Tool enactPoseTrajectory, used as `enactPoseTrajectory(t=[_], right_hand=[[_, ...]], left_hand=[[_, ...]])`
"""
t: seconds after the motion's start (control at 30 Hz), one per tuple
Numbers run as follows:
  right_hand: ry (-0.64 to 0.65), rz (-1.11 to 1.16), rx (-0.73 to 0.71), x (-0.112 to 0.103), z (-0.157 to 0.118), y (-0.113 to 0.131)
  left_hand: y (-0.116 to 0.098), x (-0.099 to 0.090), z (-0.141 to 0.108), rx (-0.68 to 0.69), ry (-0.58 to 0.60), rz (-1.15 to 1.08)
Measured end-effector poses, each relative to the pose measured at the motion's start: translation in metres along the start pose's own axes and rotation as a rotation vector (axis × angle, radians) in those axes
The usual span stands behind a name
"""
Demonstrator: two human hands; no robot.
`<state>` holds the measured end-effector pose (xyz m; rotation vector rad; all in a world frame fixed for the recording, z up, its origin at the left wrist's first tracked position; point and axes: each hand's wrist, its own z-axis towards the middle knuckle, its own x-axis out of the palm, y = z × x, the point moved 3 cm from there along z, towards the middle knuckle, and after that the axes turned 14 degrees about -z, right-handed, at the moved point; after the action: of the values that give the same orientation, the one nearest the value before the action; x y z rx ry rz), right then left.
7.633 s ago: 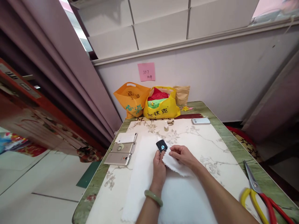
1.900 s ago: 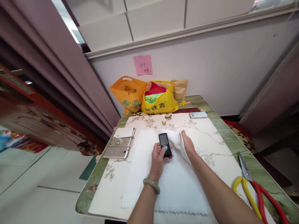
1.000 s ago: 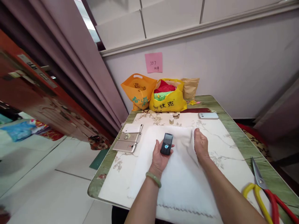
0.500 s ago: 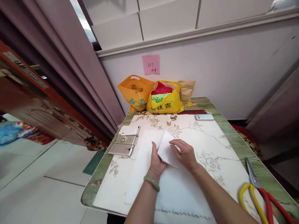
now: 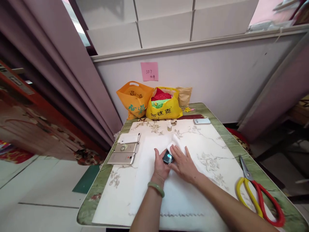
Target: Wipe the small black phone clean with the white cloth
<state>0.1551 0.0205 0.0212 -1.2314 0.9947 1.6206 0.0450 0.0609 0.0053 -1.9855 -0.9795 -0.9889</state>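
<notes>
My left hand (image 5: 161,167) cradles a dark, glossy phone (image 5: 167,157) with a light blue patch on its face. Its thumb stands up along the phone's left side, and the wrist wears a green bangle (image 5: 156,189). Over the phone's upper right part lies my right hand (image 5: 182,162), fingers stretched and pressing a folded white cloth (image 5: 174,141) against it. That part of the phone is covered. Beneath both hands a larger white cloth with a zigzag edge (image 5: 145,193) is spread on the table.
Several phones lie about: a white phone (image 5: 129,138), two gold phones (image 5: 130,147) at left, and a silver phone (image 5: 201,121) at back right. Large scissors (image 5: 248,174) rest at right. An orange bag (image 5: 134,96), a yellow bag (image 5: 164,111) and a small bottle (image 5: 169,126) stand behind.
The folded cloth, which hid the phone before, is pulled back and the phone's dark face shows. My right hand has gone from pinching the cloth to lying over it. The view has shifted slightly.
</notes>
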Motion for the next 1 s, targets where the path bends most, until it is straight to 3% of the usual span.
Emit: enactPoseTrajectory(t=[0.07,0.13,0.23,0.27,0.4,0.53,0.57,0.67,0.7,0.83,0.97,1.0], right_hand=[[0.01,0.015,-0.134,0.0,-0.003,0.008],[0.038,0.026,-0.169,0.001,-0.003,0.01],[0.045,-0.001,0.072,0.001,0.001,0.002],[0.033,-0.013,0.081,0.001,0.001,0.002],[0.026,0.001,-0.214,0.0,-0.003,0.012],[-0.002,-0.042,0.048,-0.002,-0.002,0.003],[-0.01,-0.047,0.033,-0.002,-0.002,0.003],[0.005,-0.027,-0.21,-0.001,-0.002,0.011],[0.01,-0.027,-0.216,-0.001,-0.002,0.011],[-0.029,-0.061,0.06,-0.003,-0.001,0.001],[-0.023,-0.041,-0.235,-0.003,-0.006,0.011],[-0.022,-0.041,-0.233,-0.003,-0.006,0.011]], left_hand=[[0.001,-0.002,0.0,0.009,-0.06,-0.024],[0.002,-0.002,0.001,0.006,-0.028,-0.025],[0.002,0.0,0.001,0.017,0.091,-0.006],[0.002,0.0,0.001,0.03,0.091,-0.005],[0.001,-0.006,0.002,0.049,-0.013,0.016],[0.002,-0.004,0.003,0.045,0.085,0.06],[0.002,-0.004,0.002,0.046,0.083,0.059],[0.003,-0.004,0.001,0.022,0.03,0.042],[0.003,-0.004,0.001,0.015,0.042,0.043],[0.002,-0.002,0.002,0.053,0.138,0.066],[0.002,-0.007,0.003,0.055,0.042,0.068],[0.003,-0.007,0.003,0.052,0.045,0.074]])
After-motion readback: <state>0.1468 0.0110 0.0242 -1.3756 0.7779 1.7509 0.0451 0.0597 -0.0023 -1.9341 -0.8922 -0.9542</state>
